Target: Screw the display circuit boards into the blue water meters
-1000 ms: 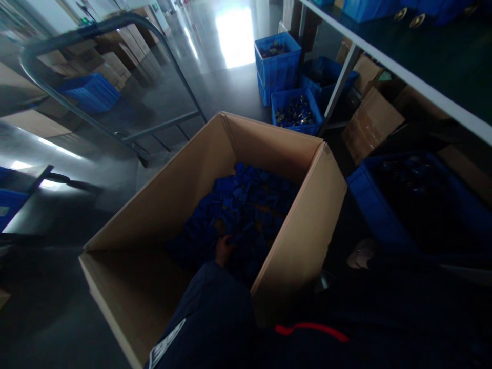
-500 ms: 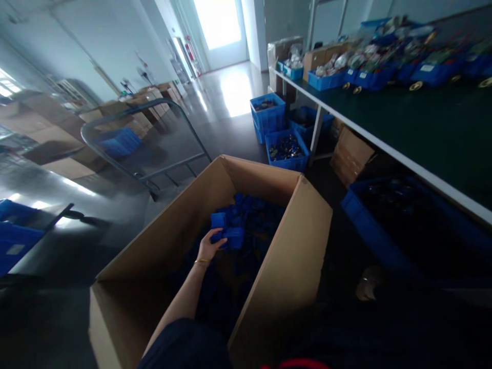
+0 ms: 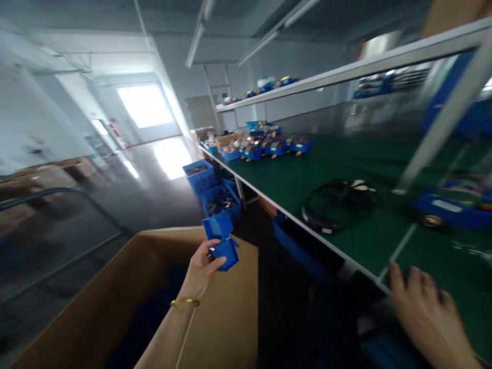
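Blue plastic box (image 3: 226,254), its lid apparently swung open, sits in the left hand (image 3: 202,264), whose grip grasps it between thumb and fingers, with a large cardboard carton (image 3: 234,307) below. The right hand (image 3: 426,307) has a released grip, its fingers loosely spread at the near edge of the green-topped desk (image 3: 269,179); whether they touch it I cannot tell. Farther along that desk lies a black looped item (image 3: 317,223).
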Demonstrator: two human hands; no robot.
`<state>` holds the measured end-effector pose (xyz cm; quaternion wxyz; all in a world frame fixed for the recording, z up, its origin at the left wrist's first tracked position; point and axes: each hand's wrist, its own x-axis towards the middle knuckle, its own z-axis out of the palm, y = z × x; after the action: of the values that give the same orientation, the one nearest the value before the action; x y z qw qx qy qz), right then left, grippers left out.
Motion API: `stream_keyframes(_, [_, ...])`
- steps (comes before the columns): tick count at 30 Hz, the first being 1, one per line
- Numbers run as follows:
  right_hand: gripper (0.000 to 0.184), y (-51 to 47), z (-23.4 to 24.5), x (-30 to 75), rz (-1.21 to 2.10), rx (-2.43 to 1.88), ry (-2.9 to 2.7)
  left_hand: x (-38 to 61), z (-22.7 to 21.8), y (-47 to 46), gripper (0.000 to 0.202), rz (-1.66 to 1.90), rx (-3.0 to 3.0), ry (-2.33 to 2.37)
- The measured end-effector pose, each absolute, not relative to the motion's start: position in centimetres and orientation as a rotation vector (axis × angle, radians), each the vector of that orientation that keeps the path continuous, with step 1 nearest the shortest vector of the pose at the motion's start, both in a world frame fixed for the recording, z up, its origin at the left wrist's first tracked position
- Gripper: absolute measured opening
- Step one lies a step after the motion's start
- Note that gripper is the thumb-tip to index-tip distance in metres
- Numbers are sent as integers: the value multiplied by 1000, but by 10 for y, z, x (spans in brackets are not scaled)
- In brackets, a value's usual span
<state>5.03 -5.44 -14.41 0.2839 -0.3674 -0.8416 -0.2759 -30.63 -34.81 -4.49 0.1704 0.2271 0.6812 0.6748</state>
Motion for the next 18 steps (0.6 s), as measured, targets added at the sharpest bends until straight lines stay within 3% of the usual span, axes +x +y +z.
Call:
stream_keyframes(3, [45, -46, -142, 50, -886, -976, -2329, -269, -13, -249, 50, 1665, 1119, 1763])
stream_keyframes(9, [54, -48, -147, 34, -715, -1141, -2271, -159, 36, -77, 39, 1056, 2133, 1473])
stream_keyframes(14, [57, -43, -156, 28, -585, -1141, -2211, -108, 24, 19, 40, 495, 2237, 1923])
stream_keyframes(18, [54, -42, -158, 27, -525, -1130, -2186, -78, 10, 57, 43, 331, 2182, 2110])
